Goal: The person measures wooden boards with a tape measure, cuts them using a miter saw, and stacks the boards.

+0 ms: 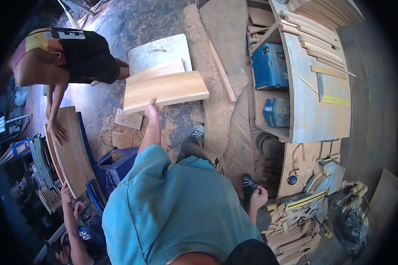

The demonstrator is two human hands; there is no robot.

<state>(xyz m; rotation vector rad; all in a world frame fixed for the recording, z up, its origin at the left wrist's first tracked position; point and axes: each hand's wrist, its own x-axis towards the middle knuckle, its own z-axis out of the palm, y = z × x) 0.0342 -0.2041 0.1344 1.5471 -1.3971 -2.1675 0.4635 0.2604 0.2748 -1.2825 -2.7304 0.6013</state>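
My left hand grips the near edge of a thick pale wooden board, held out in front of me. Behind that board lie another pale plank and a grey-white panel. My right hand hangs low at my right side, above my striped shoe, with its fingers curled; whether they hold anything is hidden.
Co-workers handle long boards at left, beside a blue bin. To my right stand a shelf with blue cases, wooden strips and a saw. Offcuts and sawdust lie on the floor.
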